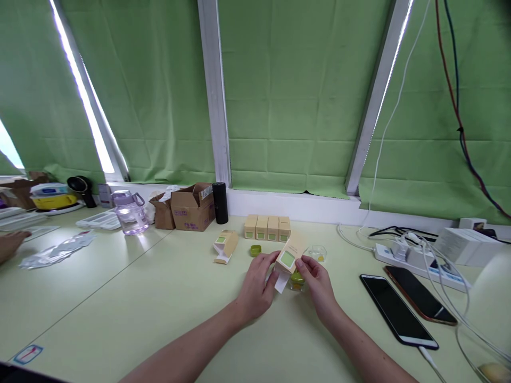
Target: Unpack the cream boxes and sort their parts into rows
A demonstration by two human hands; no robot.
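Green blinds (303,96) cover the whole window wall, and below them there's a long pale table (159,319) with a fair bit of stuff on it. Roughly mid-table, a little tan carton (294,249) is up in both hands, tilted, white flap (281,283) hanging open at the near end. The left hand (257,284) has it pinched along the side near that end, and the right hand (319,287) has thumb and fingers closed on the opposite edge. A small jar with a green lid (297,280) sits just under the carton; can't tell if any right fingers touch it too.

Around them: a row of matching cartons (261,229) behind, an opened carton (226,244) lying off to the left, a green cap (255,250), plus a clear container (318,252) on the right.

Handling-wise, I'd guess the carton is super light, thin card, stiff along the folded edges but easy to dent mid-panel. Best hold is probably low on the side walls, fingertips only, leaving the flap free so it doesn't crease. Jar's likely smoother and slipperier, so I'd grab it round the body.
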